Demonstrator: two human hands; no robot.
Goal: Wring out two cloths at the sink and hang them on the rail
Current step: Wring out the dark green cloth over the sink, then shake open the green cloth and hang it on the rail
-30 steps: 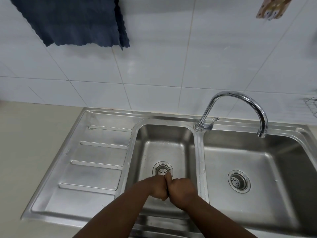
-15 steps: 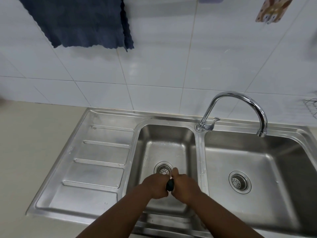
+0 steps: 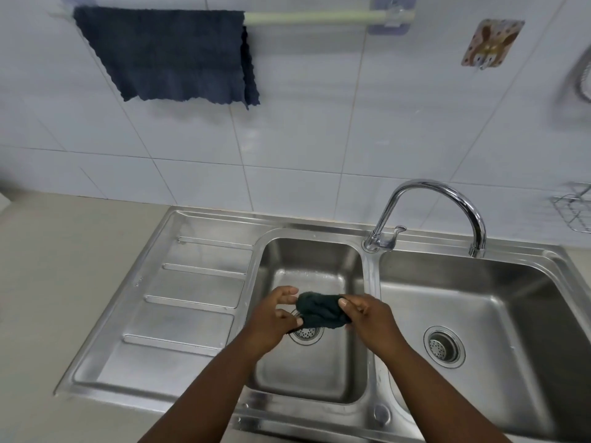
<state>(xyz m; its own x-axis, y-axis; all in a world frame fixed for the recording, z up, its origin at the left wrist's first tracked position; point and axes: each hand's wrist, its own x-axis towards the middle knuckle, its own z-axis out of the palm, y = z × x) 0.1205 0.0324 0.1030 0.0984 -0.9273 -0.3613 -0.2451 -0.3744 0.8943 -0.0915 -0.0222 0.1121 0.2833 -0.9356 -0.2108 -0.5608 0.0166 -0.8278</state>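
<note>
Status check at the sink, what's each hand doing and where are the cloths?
Left hand and right hand grip bunched dark green cloth over small steel basin. Navy cloth hangs on pale green rail. Rail's right stretch bare.

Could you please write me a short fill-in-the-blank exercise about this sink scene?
1. The dark blue cloth hangs on the ____.
2. Both hands, left hand and right hand, hold a bunched cloth above the ____ basin of the sink.
3. The tap spout points over the ____ basin.

Missing words: rail; left; right
</note>
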